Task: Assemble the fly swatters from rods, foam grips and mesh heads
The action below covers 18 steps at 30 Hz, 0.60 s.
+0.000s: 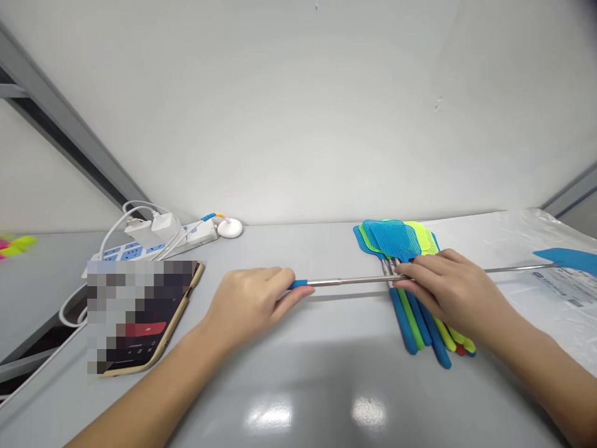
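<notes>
Stretched level between my hands is a telescopic fly swatter (347, 281) with a metal rod. My left hand (254, 298) is wrapped round its blue handle. The fingers of my right hand (445, 283) pinch the rod farther along. Its blue head (571, 258) sticks out at the right edge, partly cut off. Behind and below my right hand lies a pile of fly swatters, with blue and yellow-green mesh heads (396, 239) at the back. Their blue, green and yellow handles (415, 323) point toward me, and my right hand hides part of them.
On the left lies a phone (175, 323) in a tan case, partly blurred out. Behind it are a power strip (131, 252) with white plugs and cables, and a round white object (230, 228). Clear plastic packaging (517, 239) covers the table's right side. A white wall (298, 112) stands behind.
</notes>
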Available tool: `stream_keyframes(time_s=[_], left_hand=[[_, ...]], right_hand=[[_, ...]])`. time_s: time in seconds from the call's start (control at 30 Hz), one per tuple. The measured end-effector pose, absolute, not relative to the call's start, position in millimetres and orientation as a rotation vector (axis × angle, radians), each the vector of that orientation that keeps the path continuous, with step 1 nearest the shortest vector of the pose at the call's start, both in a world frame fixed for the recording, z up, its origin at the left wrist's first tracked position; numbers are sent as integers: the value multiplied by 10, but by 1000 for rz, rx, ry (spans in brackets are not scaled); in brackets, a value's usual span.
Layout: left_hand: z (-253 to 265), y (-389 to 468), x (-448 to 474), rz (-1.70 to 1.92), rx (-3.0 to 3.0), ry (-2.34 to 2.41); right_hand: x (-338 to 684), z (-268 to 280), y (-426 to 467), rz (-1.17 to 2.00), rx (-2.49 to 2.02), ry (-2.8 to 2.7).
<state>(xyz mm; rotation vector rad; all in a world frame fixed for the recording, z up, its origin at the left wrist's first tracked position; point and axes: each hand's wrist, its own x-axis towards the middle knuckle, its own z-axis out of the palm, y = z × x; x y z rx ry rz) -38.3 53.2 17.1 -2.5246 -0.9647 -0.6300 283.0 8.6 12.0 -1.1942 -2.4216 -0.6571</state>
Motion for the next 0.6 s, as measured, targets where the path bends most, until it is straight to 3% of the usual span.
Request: stream_keyframes(time_s=[0.33,0.6], left_hand=[[212,542,-415,-661,-2463,-957],[55,201,-20,-742,-2552,-874]], right_hand=[[2784,93,33,-755,-1108,-2357],[2408,8,-177,-607,-1115,-2499]])
